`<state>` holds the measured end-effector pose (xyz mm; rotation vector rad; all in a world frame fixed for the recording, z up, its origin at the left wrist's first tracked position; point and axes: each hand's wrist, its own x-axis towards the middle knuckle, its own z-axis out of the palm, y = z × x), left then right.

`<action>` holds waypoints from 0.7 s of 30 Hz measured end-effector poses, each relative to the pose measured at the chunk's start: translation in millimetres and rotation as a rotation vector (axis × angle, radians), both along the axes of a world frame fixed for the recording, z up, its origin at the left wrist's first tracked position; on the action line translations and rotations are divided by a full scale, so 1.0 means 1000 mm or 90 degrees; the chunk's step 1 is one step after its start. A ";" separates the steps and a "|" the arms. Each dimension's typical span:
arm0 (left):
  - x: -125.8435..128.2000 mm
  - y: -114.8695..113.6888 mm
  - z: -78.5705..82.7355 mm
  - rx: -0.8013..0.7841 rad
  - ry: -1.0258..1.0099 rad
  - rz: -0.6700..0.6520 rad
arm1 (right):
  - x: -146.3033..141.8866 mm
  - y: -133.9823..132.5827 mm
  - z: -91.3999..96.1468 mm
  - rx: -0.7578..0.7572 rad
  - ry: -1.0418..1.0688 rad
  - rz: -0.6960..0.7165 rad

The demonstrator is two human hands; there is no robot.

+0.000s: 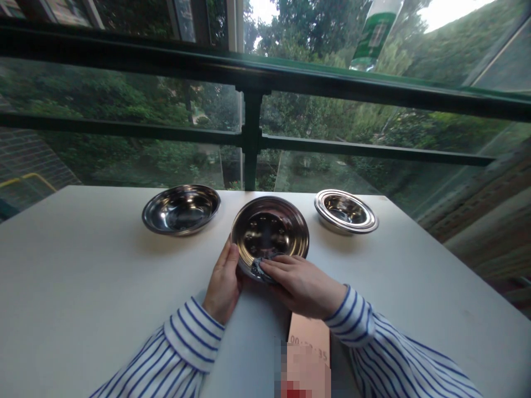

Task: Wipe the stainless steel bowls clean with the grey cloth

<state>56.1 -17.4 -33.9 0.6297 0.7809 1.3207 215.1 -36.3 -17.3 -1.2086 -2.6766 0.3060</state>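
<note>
A steel bowl (269, 229) stands tilted toward me at the middle of the white table (83, 276). My left hand (224, 284) grips its near left rim, thumb on the edge. My right hand (301, 284) presses a small dark cloth (260, 267) against the bowl's near inner rim, fingers flat and close together on it. Both sleeves are white with blue stripes.
A second steel bowl (181, 209) sits to the left, and a stack of steel bowls (345, 211) to the right. Behind the table runs a dark green railing (253, 138) with glass. A pink card (309, 334) lies near my right wrist.
</note>
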 end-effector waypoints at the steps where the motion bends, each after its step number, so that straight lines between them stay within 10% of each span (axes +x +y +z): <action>1: 0.000 0.000 0.000 -0.003 -0.002 0.002 | 0.001 0.000 0.001 -0.005 -0.007 -0.003; 21: 0.001 -0.003 0.001 -0.014 -0.016 -0.026 | -0.009 0.000 -0.005 0.023 0.029 0.008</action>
